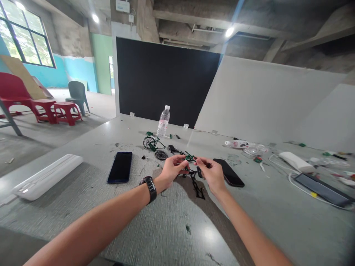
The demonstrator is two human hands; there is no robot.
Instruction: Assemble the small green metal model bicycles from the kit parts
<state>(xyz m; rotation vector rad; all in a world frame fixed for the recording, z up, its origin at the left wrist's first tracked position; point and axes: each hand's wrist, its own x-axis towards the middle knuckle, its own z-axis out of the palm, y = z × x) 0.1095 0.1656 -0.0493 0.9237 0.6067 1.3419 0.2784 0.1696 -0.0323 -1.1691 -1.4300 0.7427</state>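
The left hand [176,169] pinches a small green part [190,157] between thumb and fingers. The right hand [211,173] closes its thumb and fingers on the opposite end of the same part; exact fingertip contact cannot be made out. The part is held above the table [155,229], between the two hands. A green toy bicycle [153,143] stands beyond the left hand, with a black wheel [161,155] lying just beside it. A bottle [163,122] stands upright behind. One phone [120,167] lies left of the hands, a dark slab [230,173] just right.
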